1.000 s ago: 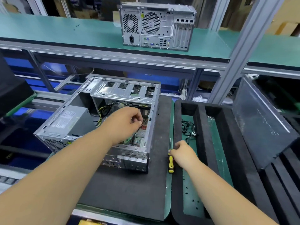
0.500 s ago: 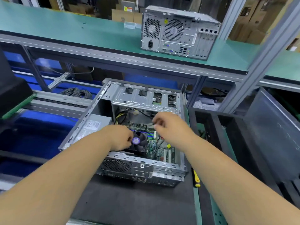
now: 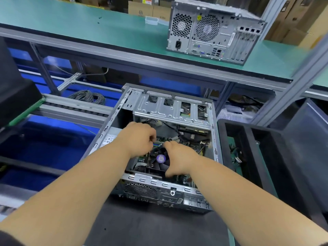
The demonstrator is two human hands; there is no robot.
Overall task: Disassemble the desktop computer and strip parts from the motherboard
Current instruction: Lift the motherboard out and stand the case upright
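Reaching lower with the right hand [image 3: 179, 157] than half a second ago, down from beneath the drive cage [image 3: 170, 107] onto the cooler fan [image 3: 160, 158]; shifting the left hand [image 3: 140, 137] up from the fan's left side toward the blue slots beyond it. Curving the right thumb and fingers round the fan's right edge, thumb at the near side, fingertips at the far side. Curling the left fingers tight by the slots, hiding whatever is being pinched there, so cannot tell.

Working inside the open computer case [image 3: 159, 190], lying on its side on a black mat [image 3: 142, 224], exposing the motherboard [image 3: 191, 143] on its floor. Standing at a bench under a green shelf [image 3: 71, 20] carrying a second computer [image 3: 213, 31], rear panel facing the camera, with cardboard boxes [image 3: 140, 8] showing behind.

Flanking the case: a black foam tray [image 3: 248, 148] just to the right, a coil of cable [image 3: 87, 96] and blue bins [image 3: 44, 139] to the left. Blocking much of the board with both forearms, loose black cables and the drive cage.
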